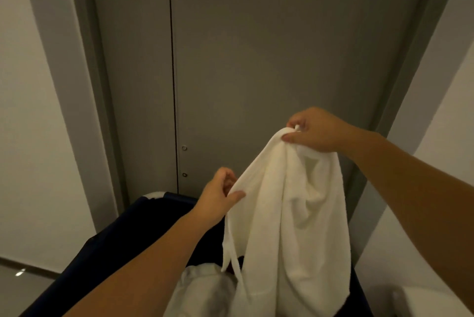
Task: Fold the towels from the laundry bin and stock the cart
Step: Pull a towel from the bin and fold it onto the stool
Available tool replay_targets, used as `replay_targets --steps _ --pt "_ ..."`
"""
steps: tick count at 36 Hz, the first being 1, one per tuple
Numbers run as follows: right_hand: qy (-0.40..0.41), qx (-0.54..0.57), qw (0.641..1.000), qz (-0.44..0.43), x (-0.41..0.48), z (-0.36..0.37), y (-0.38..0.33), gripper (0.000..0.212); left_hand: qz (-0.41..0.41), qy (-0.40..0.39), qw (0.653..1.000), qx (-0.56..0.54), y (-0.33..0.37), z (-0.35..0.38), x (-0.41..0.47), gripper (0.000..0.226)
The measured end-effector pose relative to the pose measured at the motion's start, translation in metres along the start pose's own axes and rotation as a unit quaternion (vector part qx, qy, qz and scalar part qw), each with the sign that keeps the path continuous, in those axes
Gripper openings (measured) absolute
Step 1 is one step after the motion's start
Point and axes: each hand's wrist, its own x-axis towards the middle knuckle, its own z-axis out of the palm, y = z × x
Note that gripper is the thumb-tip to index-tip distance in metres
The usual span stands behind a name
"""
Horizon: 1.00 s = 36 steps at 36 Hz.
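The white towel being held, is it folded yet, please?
Not folded: the white towel hangs loose and crumpled, pinched by right hand and left hand.

free: above dark bin [123, 226] | blocked: grey door [256, 60] behind, hanging towel [289, 214]

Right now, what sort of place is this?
Probably a hotel or similar back-of-house corridor: tall plain grey flush doors between pale walls, a dark blue fabric laundry bin holding white linen, and a white terry towel pinched by the left hand and right hand.
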Motion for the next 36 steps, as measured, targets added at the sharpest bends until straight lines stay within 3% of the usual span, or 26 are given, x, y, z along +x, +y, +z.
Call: replay_targets --steps 3,6,8,10,14,17,22,28,36 --pt "0.014 -0.018 1.0 0.004 -0.003 -0.006 0.005 0.023 0.026 0.008 1.0 -0.004 -0.004 0.005 -0.003 0.021" --pt "0.014 -0.022 0.999 0.02 -0.006 -0.009 0.01 0.022 0.113 0.015 0.993 0.021 -0.007 0.011 -0.002 0.013" --pt "0.016 -0.028 0.999 0.025 -0.009 -0.011 0.013 0.02 0.185 -0.006 0.982 0.041 -0.008 0.014 0.0 0.016" --pt "0.019 -0.029 0.999 0.029 -0.01 -0.012 0.016 0.02 0.206 -0.047 0.976 0.052 -0.01 0.018 0.001 0.02" --pt "0.034 -0.034 0.999 0.024 -0.01 -0.012 0.016 0.021 0.097 -0.099 0.982 0.13 -0.017 0.024 0.002 0.031" --pt "0.04 -0.031 0.998 0.027 -0.011 -0.014 0.018 0.02 0.013 -0.134 0.985 0.106 -0.027 0.022 0.001 0.035" --pt "0.063 -0.034 0.996 0.052 -0.011 -0.014 0.028 0.014 -0.04 -0.138 0.985 0.095 -0.05 0.012 -0.004 0.03" --pt "0.084 -0.029 0.994 0.069 -0.006 -0.014 0.031 0.025 -0.062 -0.111 0.983 0.132 -0.068 0.0 -0.018 0.017" --pt "0.083 -0.033 0.992 0.088 -0.004 -0.01 0.035 0.028 -0.1 -0.068 0.986 0.116 -0.088 -0.031 -0.038 0.02"
